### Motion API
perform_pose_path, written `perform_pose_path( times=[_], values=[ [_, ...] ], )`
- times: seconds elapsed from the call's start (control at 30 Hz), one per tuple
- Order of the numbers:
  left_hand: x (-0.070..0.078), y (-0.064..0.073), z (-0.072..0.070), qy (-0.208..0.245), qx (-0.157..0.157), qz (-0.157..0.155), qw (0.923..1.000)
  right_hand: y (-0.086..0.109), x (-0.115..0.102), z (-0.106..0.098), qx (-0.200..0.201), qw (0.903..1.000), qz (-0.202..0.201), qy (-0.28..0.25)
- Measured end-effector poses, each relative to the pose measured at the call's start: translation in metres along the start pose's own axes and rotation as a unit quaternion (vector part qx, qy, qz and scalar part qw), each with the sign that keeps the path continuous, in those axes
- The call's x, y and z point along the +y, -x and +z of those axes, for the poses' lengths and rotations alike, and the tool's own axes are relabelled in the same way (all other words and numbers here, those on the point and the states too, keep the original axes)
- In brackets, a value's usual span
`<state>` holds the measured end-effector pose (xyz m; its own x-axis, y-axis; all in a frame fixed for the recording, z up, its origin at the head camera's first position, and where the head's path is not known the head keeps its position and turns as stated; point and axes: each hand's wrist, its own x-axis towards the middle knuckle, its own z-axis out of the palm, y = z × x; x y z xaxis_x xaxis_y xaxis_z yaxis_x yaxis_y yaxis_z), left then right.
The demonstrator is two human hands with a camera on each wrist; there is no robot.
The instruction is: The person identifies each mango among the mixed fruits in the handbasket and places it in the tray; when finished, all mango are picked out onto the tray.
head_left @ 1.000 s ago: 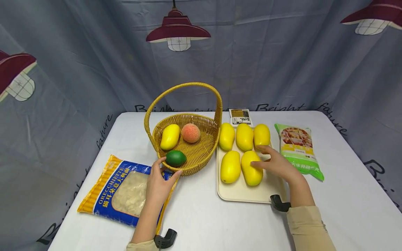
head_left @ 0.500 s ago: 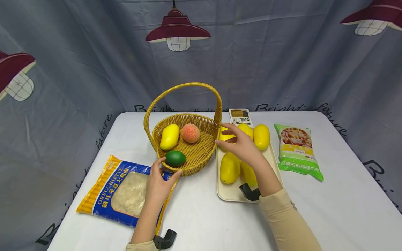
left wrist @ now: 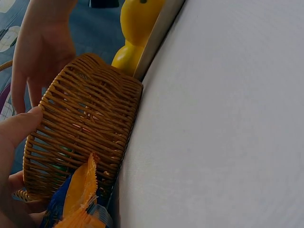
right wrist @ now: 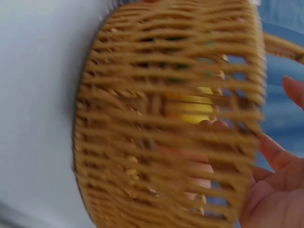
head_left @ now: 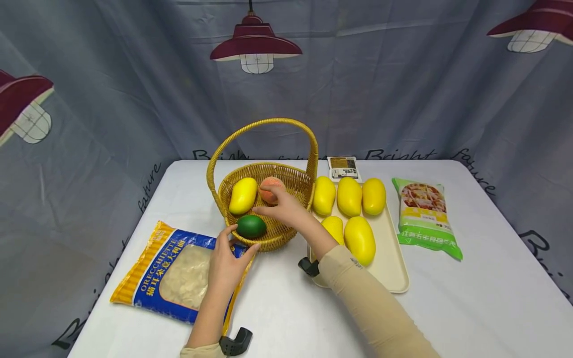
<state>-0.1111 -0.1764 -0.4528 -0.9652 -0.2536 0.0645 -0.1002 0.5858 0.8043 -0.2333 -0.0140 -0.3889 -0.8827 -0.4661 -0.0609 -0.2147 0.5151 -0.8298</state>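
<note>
My left hand (head_left: pixel 226 261) holds the near left rim of a wicker basket (head_left: pixel 273 244), thumb and forefinger spread apart. The left wrist view shows the thumb (left wrist: pixel 31 121) at the rim. In the basket lie a yellow mango (head_left: pixel 243 195), a peach (head_left: pixel 270 181) and a smooth green fruit (head_left: pixel 251 226). Over the basket is my right hand (head_left: pixel 288 211), fingers parted and holding nothing, partly covering the peach; contact with it cannot be told. In the right wrist view the blurred basket wall hides part of that hand.
Right of the basket, a cream tray (head_left: pixel 389 273) bears several mangoes (head_left: pixel 360 241). A blue and yellow pasta bag (head_left: pixel 179 273) lies under my left forearm. A green food packet (head_left: pixel 425 214) is at the far right, and a small brown and white packet (head_left: pixel 343 168) behind the tray.
My right hand has moved left from above the tray mangoes, across the basket's right rim, to above the peach. The left hand, basket and fruit stay in place.
</note>
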Motion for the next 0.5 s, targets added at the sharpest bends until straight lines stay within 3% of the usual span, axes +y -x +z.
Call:
perform_pose_path(
  times=[0.27,0.5],
  values=[
    [0.001,-0.001,-0.001,0.001,0.015,0.011,0.9998,-0.021,0.000,0.027,-0.005,0.9997,0.023,-0.005],
    [-0.001,-0.001,0.002,-0.003,0.010,0.007,0.9999,-0.032,-0.003,0.039,0.006,0.9992,0.039,0.003]
  ],
)
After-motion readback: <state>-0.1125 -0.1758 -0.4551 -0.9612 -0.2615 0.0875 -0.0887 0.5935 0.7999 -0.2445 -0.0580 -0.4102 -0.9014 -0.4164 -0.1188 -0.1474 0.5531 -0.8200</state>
